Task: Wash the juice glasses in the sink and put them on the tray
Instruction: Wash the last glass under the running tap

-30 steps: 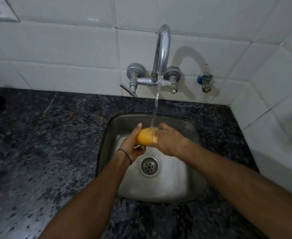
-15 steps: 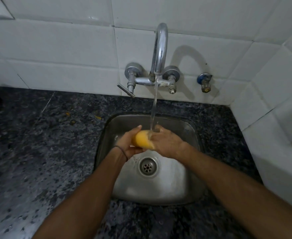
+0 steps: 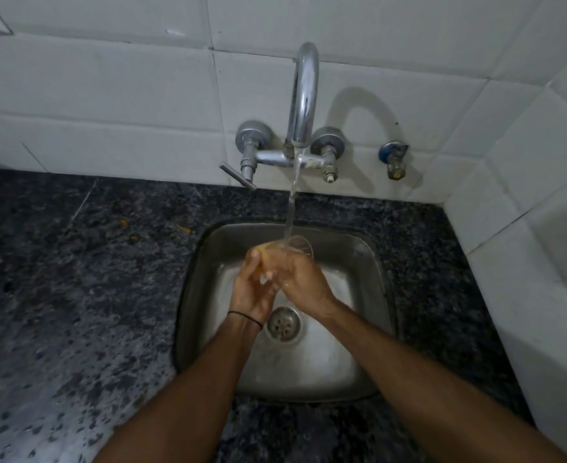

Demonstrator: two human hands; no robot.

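Wall (image 3: 108, 95): white tiles behind the counter and along the right side, meeting in a corner at the right.
Counter (image 3: 58, 295): dark speckled stone all round the sink; its near left part looks paler, with a sheen.
Sink (image 3: 352, 329): a square steel basin set into the counter, its floor wet and shining.
Arms: both bare forearms reach in from the bottom edge and meet over the basin.
Tap (image 3: 304, 95): a chrome swan-neck spout on the wall above the sink, with a knob on each side and a lever (image 3: 238, 177) sticking out at the lower left.
Water (image 3: 292, 202): a thin stream runs from the spout straight down onto the glass.
Left hand (image 3: 252, 292): palm up under the glass, fingers and thumb curled round its orange-tinted end.
Right hand (image 3: 300, 282): laid over the glass from above, fingers curled round its middle and touching the left hand.
Glass (image 3: 289, 247): held between both hands above the basin, tipped nearly on its side, the clear rim pointing away to the right, just under the stream.
Drain (image 3: 284, 324): a round strainer in the sink floor, below the wrists.
Valve (image 3: 392, 158): a small blue-capped fitting on the wall, right of the tap.
Band (image 3: 245, 316): a thin black loop on the left wrist.
Specks (image 3: 123, 223): a few orange bits on the counter, left of the sink.
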